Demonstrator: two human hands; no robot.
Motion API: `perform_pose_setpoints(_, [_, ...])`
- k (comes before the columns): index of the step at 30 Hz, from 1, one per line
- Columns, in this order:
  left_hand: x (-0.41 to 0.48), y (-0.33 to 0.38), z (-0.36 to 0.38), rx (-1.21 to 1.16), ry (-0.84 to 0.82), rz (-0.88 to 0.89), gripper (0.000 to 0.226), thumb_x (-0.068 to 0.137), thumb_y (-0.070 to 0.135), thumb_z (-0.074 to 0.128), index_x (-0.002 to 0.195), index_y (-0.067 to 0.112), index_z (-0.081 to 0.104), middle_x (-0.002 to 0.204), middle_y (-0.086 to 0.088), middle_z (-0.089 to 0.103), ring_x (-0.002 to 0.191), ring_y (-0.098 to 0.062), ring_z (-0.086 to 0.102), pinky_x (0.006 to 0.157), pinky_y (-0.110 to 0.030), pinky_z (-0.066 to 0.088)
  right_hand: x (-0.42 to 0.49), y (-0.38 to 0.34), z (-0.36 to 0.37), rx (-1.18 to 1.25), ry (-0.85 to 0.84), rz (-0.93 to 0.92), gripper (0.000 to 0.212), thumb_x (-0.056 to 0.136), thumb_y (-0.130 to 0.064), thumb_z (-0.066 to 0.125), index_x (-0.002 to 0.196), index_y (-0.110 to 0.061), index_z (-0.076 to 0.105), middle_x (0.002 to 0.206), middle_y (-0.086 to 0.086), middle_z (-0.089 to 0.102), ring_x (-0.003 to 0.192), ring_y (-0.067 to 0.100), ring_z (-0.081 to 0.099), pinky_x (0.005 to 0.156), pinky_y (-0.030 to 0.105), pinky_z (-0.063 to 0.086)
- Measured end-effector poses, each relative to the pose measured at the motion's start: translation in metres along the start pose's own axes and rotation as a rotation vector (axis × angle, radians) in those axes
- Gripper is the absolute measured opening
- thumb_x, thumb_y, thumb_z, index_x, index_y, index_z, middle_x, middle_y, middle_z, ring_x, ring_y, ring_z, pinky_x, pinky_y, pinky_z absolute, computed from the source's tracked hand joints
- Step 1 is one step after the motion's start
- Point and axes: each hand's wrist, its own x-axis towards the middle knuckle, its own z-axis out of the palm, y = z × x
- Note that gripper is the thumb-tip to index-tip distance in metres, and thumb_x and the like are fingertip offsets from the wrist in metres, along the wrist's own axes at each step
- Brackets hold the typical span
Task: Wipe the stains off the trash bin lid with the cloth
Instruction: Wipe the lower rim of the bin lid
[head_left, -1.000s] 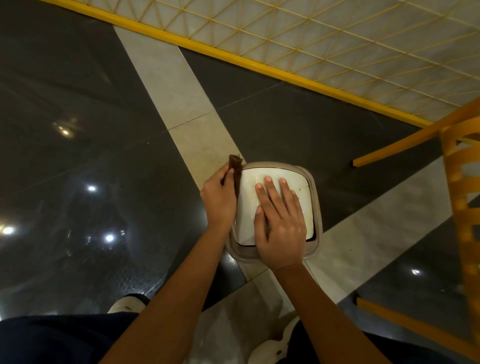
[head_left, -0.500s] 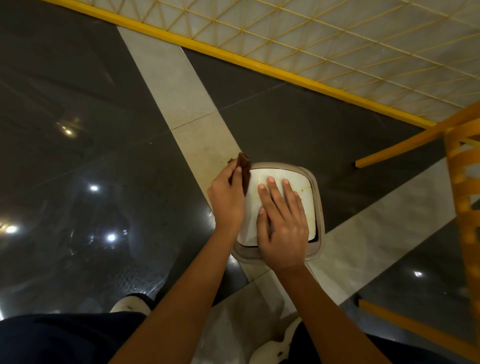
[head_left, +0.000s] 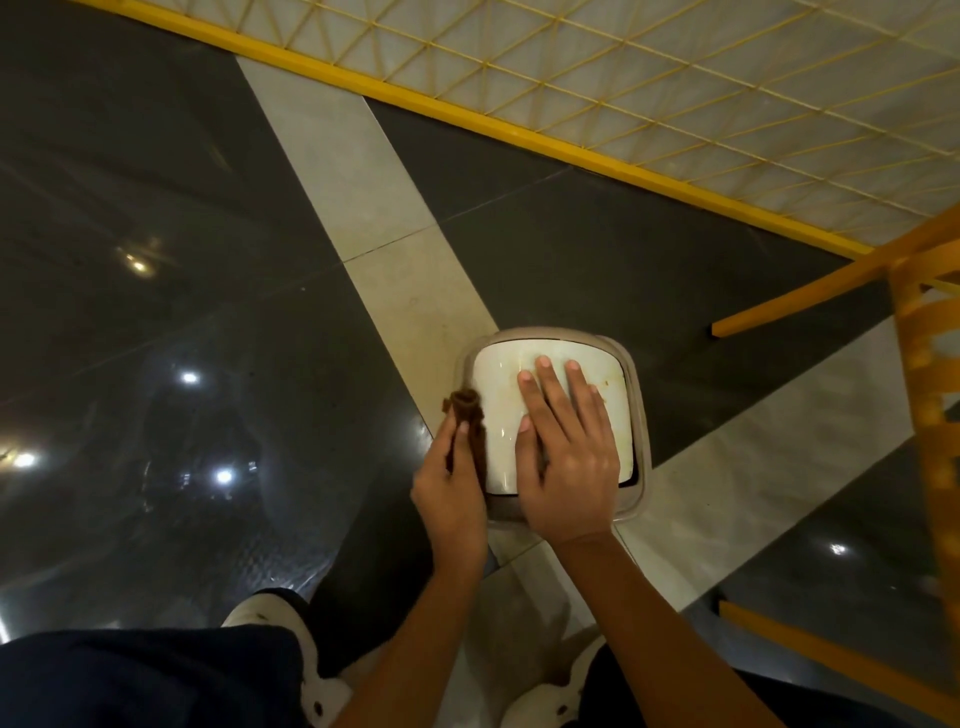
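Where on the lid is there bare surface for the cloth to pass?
Bare on the lid: the left strip between cloth and right hand, and the far band beyond its fingertips. Crowded: middle and near part, under that flat hand.

Open floor (head_left: 156, 208) left of the bin (head_left: 641, 441); 1 yellow chair (head_left: 924, 364) stands right, seemingly near.

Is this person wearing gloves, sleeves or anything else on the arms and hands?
No gloves: the left hand and right hand are bare, with short nails on the fingers. Both forearms are bare too, with no sleeve, watch, ring or band showing. Lower down, dark navy trousers and white shoes are worn.
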Motion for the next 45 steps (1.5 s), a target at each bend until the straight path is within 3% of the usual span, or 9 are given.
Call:
perform_pose_setpoints(5, [-0.025, -0.009, -0.002, -0.064, 0.082, -0.087, 0.029, 0.093, 0.016, 0.050, 0.121, 0.020, 0.056, 0.100, 0.013, 0.061, 0.091, 0.004, 0.056, 0.077, -0.006, 0.043, -0.001, 0.000, 0.001, -0.015, -0.011, -0.004, 0.046, 0.098, -0.035, 0.024, 0.135, -0.017, 0.046, 0.143, 0.003, 0.044, 0.137, 0.025, 0.033, 0.111, 0.047, 0.030])
perform_pose_setpoints(8, [0.003, 0.007, 0.007, 0.062, 0.037, -0.013, 0.029, 0.095, 0.017, 0.048, 0.121, 0.013, 0.059, 0.106, 0.004, 0.062, 0.096, -0.006, 0.056, 0.084, -0.016, 0.042, 0.000, 0.000, 0.001, -0.018, -0.018, 0.002, 0.047, 0.098, -0.036, 0.023, 0.135, -0.017, 0.046, 0.143, 0.003, 0.044, 0.137, 0.024, 0.032, 0.110, 0.048, 0.030])
perform_pose_setpoints(14, [0.058, 0.051, 0.032, 0.112, -0.100, 0.075, 0.029, 0.095, 0.017, 0.048, 0.121, 0.015, 0.060, 0.117, 0.000, 0.065, 0.097, 0.000, 0.052, 0.081, -0.005, 0.037, -0.001, -0.001, 0.000, -0.021, 0.000, 0.001, 0.047, 0.099, -0.036, 0.023, 0.133, -0.016, 0.048, 0.141, 0.004, 0.046, 0.136, 0.025, 0.035, 0.108, 0.051, 0.032])
perform_pose_setpoints(20, [0.003, 0.024, 0.017, 0.132, -0.068, 0.356, 0.032, 0.093, 0.013, 0.050, 0.125, 0.016, 0.056, 0.127, 0.002, 0.058, 0.117, -0.005, 0.052, 0.098, -0.011, 0.039, -0.001, 0.000, 0.001, -0.002, -0.014, -0.003, 0.045, 0.099, -0.033, 0.024, 0.136, -0.018, 0.044, 0.144, 0.002, 0.042, 0.139, 0.022, 0.029, 0.112, 0.048, 0.028])
perform_pose_setpoints(25, [0.032, 0.032, 0.024, 0.115, -0.014, 0.120, 0.029, 0.095, 0.017, 0.049, 0.122, 0.013, 0.059, 0.119, 0.001, 0.063, 0.105, -0.004, 0.056, 0.090, -0.011, 0.041, -0.002, 0.001, 0.002, -0.036, -0.032, 0.006, 0.048, 0.098, -0.036, 0.022, 0.137, -0.018, 0.043, 0.145, 0.002, 0.041, 0.139, 0.023, 0.029, 0.113, 0.046, 0.025])
perform_pose_setpoints(30, [-0.013, 0.008, 0.006, 0.099, -0.043, 0.300, 0.033, 0.093, 0.015, 0.050, 0.126, 0.021, 0.052, 0.127, 0.003, 0.058, 0.117, -0.005, 0.053, 0.097, -0.012, 0.041, -0.001, 0.001, 0.002, -0.016, -0.009, -0.009, 0.046, 0.099, -0.034, 0.022, 0.137, -0.019, 0.044, 0.145, 0.001, 0.041, 0.139, 0.022, 0.028, 0.113, 0.046, 0.026])
perform_pose_setpoints(35, [-0.008, -0.003, 0.006, 0.090, 0.053, 0.121, 0.031, 0.094, 0.013, 0.050, 0.124, 0.015, 0.056, 0.120, -0.006, 0.063, 0.112, -0.015, 0.059, 0.087, -0.008, 0.041, 0.000, 0.003, 0.004, -0.023, 0.017, -0.009, 0.044, 0.096, -0.030, 0.031, 0.137, -0.019, 0.043, 0.144, 0.002, 0.042, 0.138, 0.022, 0.030, 0.115, 0.042, 0.022])
perform_pose_setpoints(38, [-0.013, 0.006, 0.002, 0.142, -0.008, 0.164, 0.033, 0.094, 0.014, 0.048, 0.127, 0.014, 0.055, 0.124, -0.004, 0.061, 0.111, -0.007, 0.053, 0.081, 0.007, 0.033, -0.002, 0.002, 0.004, -0.011, 0.014, -0.009, 0.044, 0.095, -0.027, 0.034, 0.137, -0.020, 0.040, 0.144, 0.002, 0.041, 0.139, 0.022, 0.030, 0.115, 0.041, 0.022])
perform_pose_setpoints(45, [-0.021, 0.000, -0.041, 0.334, -0.216, 0.221, 0.034, 0.093, 0.014, 0.051, 0.126, 0.017, 0.054, 0.117, -0.001, 0.063, 0.090, 0.009, 0.053, 0.077, 0.006, 0.034, -0.003, -0.011, 0.010, 0.000, 0.056, 0.099, 0.043, 0.097, -0.027, 0.031, 0.134, -0.016, 0.048, 0.142, 0.003, 0.044, 0.137, 0.025, 0.032, 0.109, 0.049, 0.032])
